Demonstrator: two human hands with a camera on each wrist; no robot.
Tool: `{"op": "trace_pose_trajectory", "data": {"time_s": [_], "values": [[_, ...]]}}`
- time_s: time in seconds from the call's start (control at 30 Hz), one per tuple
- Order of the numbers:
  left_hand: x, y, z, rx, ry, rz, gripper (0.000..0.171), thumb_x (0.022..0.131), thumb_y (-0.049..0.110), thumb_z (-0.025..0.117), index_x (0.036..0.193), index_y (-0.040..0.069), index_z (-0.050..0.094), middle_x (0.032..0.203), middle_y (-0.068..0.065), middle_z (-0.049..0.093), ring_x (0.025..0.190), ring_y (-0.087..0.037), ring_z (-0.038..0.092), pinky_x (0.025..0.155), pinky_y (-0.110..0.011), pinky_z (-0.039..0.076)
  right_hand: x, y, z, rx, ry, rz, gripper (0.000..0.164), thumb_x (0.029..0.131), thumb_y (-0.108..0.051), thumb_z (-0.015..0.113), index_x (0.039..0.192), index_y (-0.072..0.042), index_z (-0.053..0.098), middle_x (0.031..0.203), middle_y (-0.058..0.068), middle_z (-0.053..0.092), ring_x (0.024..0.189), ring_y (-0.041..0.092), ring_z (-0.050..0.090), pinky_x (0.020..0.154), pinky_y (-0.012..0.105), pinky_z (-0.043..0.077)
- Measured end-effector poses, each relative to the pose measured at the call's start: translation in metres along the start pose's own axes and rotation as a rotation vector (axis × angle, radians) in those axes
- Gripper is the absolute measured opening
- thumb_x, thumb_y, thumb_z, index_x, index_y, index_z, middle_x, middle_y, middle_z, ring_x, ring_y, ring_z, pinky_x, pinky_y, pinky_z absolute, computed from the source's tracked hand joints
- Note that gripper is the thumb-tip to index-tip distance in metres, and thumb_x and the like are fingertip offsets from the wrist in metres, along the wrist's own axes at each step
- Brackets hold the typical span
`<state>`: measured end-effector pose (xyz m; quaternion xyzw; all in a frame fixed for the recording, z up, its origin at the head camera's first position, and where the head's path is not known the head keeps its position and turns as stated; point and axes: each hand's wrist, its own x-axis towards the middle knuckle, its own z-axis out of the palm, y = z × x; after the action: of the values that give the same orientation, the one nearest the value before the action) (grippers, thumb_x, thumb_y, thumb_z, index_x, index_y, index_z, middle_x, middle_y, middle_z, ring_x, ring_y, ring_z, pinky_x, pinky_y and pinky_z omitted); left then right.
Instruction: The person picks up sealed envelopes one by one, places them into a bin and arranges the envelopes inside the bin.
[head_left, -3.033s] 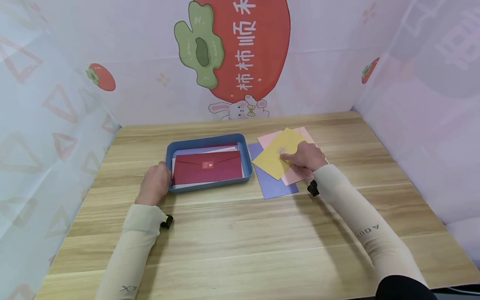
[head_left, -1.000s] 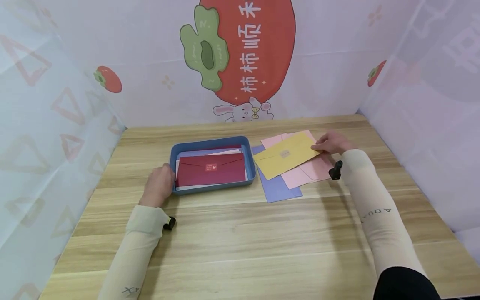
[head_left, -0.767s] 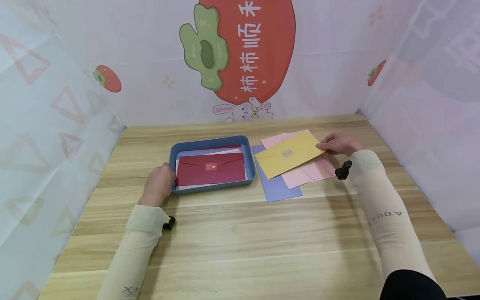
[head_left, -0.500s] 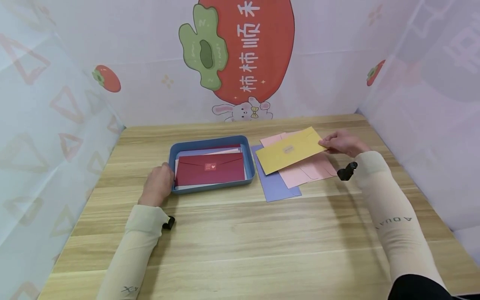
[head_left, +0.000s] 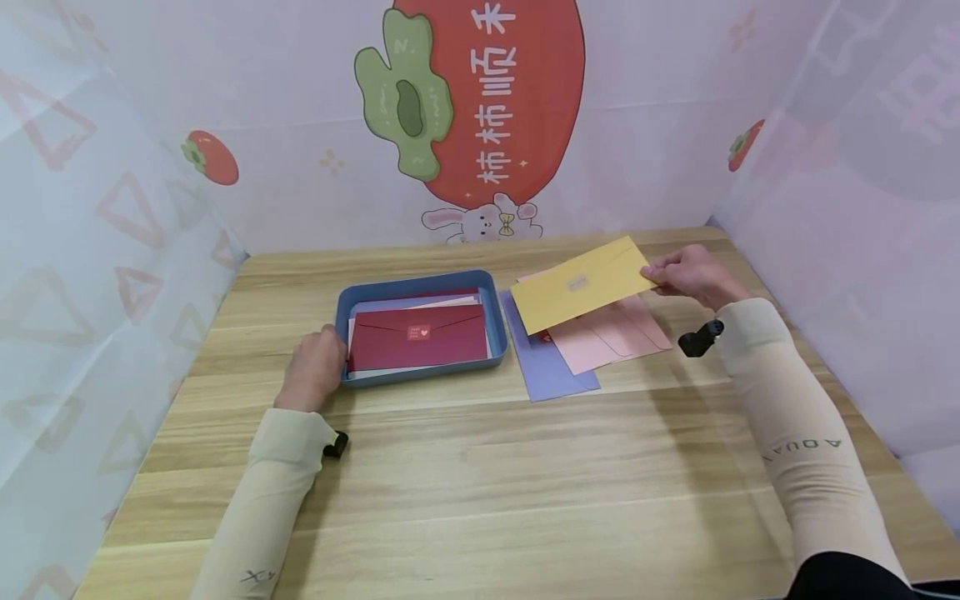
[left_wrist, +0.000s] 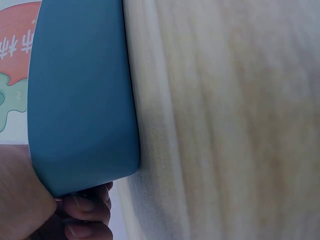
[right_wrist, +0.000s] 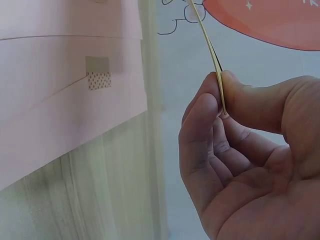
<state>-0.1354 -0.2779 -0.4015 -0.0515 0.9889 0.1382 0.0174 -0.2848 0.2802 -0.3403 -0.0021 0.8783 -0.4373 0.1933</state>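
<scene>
A yellow envelope (head_left: 583, 283) with a small label is held raised and tilted above the pile at the right; my right hand (head_left: 693, 273) pinches its right end. Seen from the right wrist, that envelope is edge-on between thumb and index finger (right_wrist: 200, 112). My left hand (head_left: 313, 367) grips the left wall of a blue tray (head_left: 420, 379), fingers curled at its corner. On top inside the tray lies a dark red envelope (head_left: 420, 350) with a heart label, over white and purple ones. Pink envelopes (head_left: 622, 333) and a purple envelope (head_left: 551, 375) lie below the yellow one.
A bit of red with a heart (head_left: 544, 337) peeks out beneath the yellow envelope. The wooden table (head_left: 465, 483) meets a printed cloth backdrop (head_left: 285, 183) at the back and on both sides. The tray's right wall stands close to the purple envelope.
My right hand went from touching the yellow envelope's middle to pinching its right end, then turned it and lifted it off the pink ones. My left hand and the tray have stayed in place.
</scene>
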Motion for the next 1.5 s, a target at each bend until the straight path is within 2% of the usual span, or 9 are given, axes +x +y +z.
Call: {"op": "trace_pose_trajectory", "data": {"time_s": [0.67, 0.9, 1.2, 1.5], "values": [[0.0, 0.0, 0.0, -0.004, -0.012, -0.018, 0.024, 0.108, 0.007, 0.04, 0.105, -0.013, 0.053, 0.093, -0.034, 0.062, 0.08, -0.042, 0.064, 0.074, -0.056, 0.057, -0.012, -0.014, 0.011, 0.045, 0.023, -0.029, 0.053, 0.108, -0.029, 0.06, 0.14, 0.013, 0.057, 0.104, 0.0, 0.067, 0.088, 0.008, 0.065, 0.079, 0.017, 0.058], [0.0, 0.001, 0.001, 0.004, -0.022, -0.025, 0.027, 0.108, 0.008, 0.038, 0.108, -0.015, 0.052, 0.097, -0.037, 0.063, 0.084, -0.044, 0.066, 0.077, -0.058, 0.057, -0.015, -0.022, 0.019, 0.058, 0.029, -0.037, 0.052, 0.108, -0.029, 0.06, 0.139, 0.013, 0.058, 0.101, -0.001, 0.067, 0.088, 0.009, 0.065, 0.078, 0.017, 0.058], [0.0, 0.003, 0.0, 0.013, -0.04, -0.04, 0.027, 0.109, 0.007, 0.037, 0.111, -0.017, 0.051, 0.1, -0.039, 0.063, 0.09, -0.049, 0.067, 0.081, -0.059, 0.058, -0.019, -0.033, 0.032, 0.076, 0.026, -0.041, 0.05, 0.108, -0.028, 0.06, 0.138, 0.012, 0.058, 0.105, 0.001, 0.067, 0.085, 0.006, 0.065, 0.079, 0.016, 0.058], [0.0, 0.003, 0.001, 0.012, -0.043, -0.047, 0.027, 0.109, 0.006, 0.037, 0.111, -0.017, 0.051, 0.1, -0.038, 0.062, 0.087, -0.046, 0.067, 0.08, -0.058, 0.058, -0.021, -0.044, 0.044, 0.107, 0.02, -0.062, 0.043, 0.109, -0.022, 0.059, 0.133, 0.014, 0.061, 0.1, 0.001, 0.066, 0.08, 0.005, 0.066, 0.077, 0.017, 0.058]]}}
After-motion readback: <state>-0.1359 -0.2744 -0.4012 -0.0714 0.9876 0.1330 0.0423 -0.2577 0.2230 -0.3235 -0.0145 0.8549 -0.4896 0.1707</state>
